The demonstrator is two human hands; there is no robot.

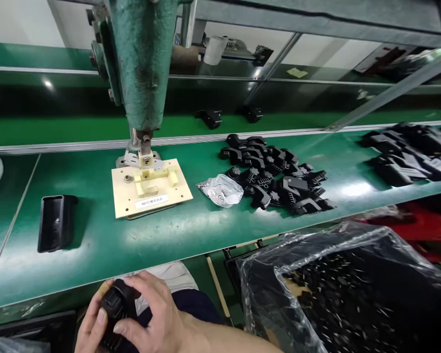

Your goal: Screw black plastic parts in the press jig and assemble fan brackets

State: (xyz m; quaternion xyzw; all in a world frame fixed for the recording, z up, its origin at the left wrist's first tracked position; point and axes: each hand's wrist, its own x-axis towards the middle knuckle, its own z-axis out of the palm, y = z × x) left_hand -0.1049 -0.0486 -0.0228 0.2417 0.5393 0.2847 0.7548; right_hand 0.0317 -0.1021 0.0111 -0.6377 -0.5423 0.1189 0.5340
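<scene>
Both of my hands are closed around a black plastic part [118, 305] in front of the table's near edge, low in the view. My left hand [90, 326] grips it from the left, thumb against its side. My right hand [155, 309] holds it from the right, with fingers over the top and thumb lower down. Its underside is partly hidden by the hands. Beyond it on the table, a cream fixture plate [176, 189] with a raised block sits under the green press [143, 63]. At the left stands a hollow black plastic housing [57, 223].
A pile of black plastic parts [275, 171] lies right of the fixture, beside a clear plastic bag [222, 190]. More black parts [415, 152] are heaped at the far right. A plastic-lined box [264, 274] of small dark pieces stands below the table edge at right.
</scene>
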